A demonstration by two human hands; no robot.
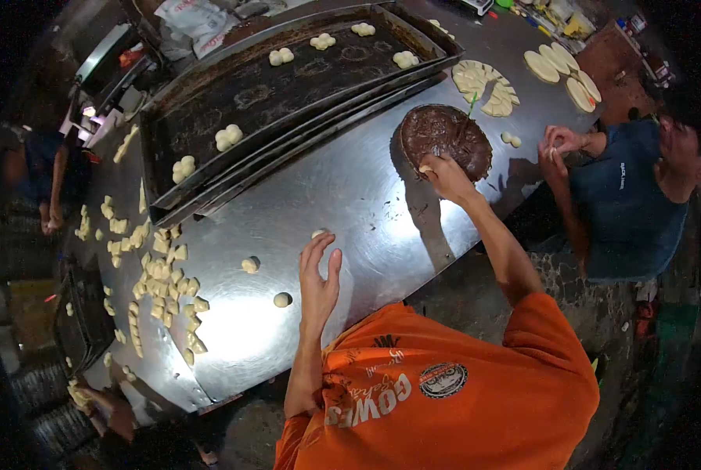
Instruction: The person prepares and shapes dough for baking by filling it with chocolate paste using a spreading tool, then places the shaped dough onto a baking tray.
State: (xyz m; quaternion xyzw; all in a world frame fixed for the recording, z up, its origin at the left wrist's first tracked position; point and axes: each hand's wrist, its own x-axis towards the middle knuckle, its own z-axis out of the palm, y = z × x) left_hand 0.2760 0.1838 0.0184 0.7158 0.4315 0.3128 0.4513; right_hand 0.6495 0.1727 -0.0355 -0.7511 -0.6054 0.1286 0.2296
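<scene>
My right hand [448, 178] reaches to the near left edge of a round mass of dark brown, chocolate-like paste [436, 135]. Its fingers are closed on a small pale piece of dough [424, 168], mostly hidden by the hand. A green-handled tool [472, 103] stands in the paste. My left hand [319, 274] is over the metal table, fingers stretched and thumb apart. A dough ball [319, 233] shows right at its fingertips. Two more dough balls, one farther left [250, 265] and one nearer [282, 299], lie beside that hand.
Stacked dark baking trays [264, 98] at the back bear clustered dough balls. Many cut dough pieces [162, 282] lie at the left. Sliced dough [483, 84] and flat ovals [542, 66] lie at the back right. A co-worker [624, 196] stands right; others are at the left.
</scene>
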